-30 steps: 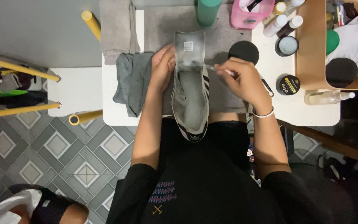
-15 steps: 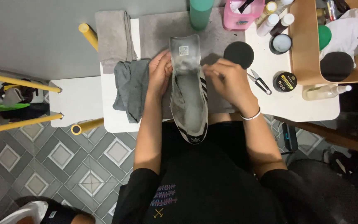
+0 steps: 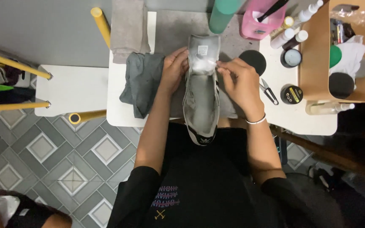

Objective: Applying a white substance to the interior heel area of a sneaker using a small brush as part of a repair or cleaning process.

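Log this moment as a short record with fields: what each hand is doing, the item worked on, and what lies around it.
Left hand: left hand holds the side of the shoe near its tongue
Right hand: right hand pinches at the tongue from the other side
Item: grey sneaker, opening up, heel toward the person
Under it: grey mat on the white table
Left of shoe: crumpled grey cloth
Right of shoe: black round sponge, small snips, two round tins

This looks like a small shoe-cleaning workshop. A white table (image 3: 300, 122) stands on a patterned tile floor (image 3: 64, 169) and is crowded with care supplies: round tins (image 3: 292, 94), small bottles (image 3: 294, 36), a pink bottle (image 3: 260, 21), snips (image 3: 269, 90), grey cloths (image 3: 142, 82) and a worn mat (image 3: 174, 31). A cardboard box (image 3: 313, 50) at the side holds more jars and rags, and a grey shoe (image 3: 200, 90) lies on the mat.
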